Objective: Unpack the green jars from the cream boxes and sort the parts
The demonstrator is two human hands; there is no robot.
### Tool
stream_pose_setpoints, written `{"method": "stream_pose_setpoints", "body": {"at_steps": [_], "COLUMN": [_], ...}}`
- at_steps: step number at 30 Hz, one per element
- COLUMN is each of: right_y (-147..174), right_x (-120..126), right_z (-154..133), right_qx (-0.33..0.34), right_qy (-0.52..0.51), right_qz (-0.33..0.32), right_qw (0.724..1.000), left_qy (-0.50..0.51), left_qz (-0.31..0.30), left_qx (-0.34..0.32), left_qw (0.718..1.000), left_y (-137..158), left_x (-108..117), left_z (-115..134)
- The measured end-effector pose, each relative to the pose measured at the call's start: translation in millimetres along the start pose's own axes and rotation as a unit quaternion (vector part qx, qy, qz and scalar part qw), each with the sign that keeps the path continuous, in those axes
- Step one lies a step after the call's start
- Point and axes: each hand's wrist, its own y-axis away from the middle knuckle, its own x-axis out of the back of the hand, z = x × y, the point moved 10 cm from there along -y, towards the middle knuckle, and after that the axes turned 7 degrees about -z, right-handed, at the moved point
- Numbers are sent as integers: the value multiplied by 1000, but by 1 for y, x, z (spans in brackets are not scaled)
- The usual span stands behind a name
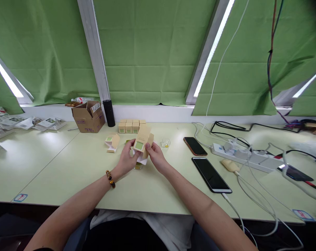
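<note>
Between my two hands is a kraft-brown cardboard box point(142, 136) with a small green window, its flaps unfolded. My left hand point(128, 157) grips its left side, fingers closed on the card. On the right edge, my right hand point(155, 155) pinches the card with thumb and fingers. Just beneath it, a small clear container point(138, 166) with yellowish contents is partly hidden. Left of my hands lies another opened box point(112, 142) with its flap up. A row of several closed small boxes point(129, 126) stands behind. To the right sits a clear little dish point(165, 143) with something yellow inside.
Two phones, one smaller point(195, 146) and one larger point(211, 175), lie to the right beside a white power strip point(241, 156) and tangled cables. A carton point(88, 118) and a black cylinder point(109, 113) stand at the back left. Plastic-wrapped packets point(49, 123) lie far left.
</note>
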Motion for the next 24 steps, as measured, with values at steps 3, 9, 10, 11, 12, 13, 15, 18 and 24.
{"method": "stream_pose_setpoints", "body": {"at_steps": [3, 9, 10, 11, 12, 13, 15, 18, 24], "right_y": [0, 2, 2, 3, 3, 3, 3, 4, 12], "right_x": [-7, 1, 5, 9, 12, 16, 21, 23, 20], "right_z": [0, -4, -5, -6, -7, -7, -8, -7, -28], "right_qx": [0, -11, -11, -11, -9, -6, 0, 6, 90], "right_qy": [-26, -13, -2, 9, 20, 29, 38, 44, 158], "right_qz": [-27, 4, 19, 33, 48, 61, 80, 90, 105], "right_qw": [999, 1000, 1000, 999, 999, 998, 996, 995, 978], "left_qy": [40, 198, 201, 195, 182, 163, 120, 68, -9], "left_qz": [4, -44, -49, -53, -52, -49, -31, 0, 33], "left_qx": [4, -3, -5, -5, -4, -3, 0, -2, -36], "left_qw": [999, 979, 978, 979, 982, 985, 992, 998, 999], "left_y": [-2, -4, -4, -4, -5, -5, -7, -9, -12], "left_x": [2, 0, -1, -1, 0, 0, 3, 8, 19], "left_z": [-6, -15, -14, -14, -15, -16, -19, -22, -15]}}
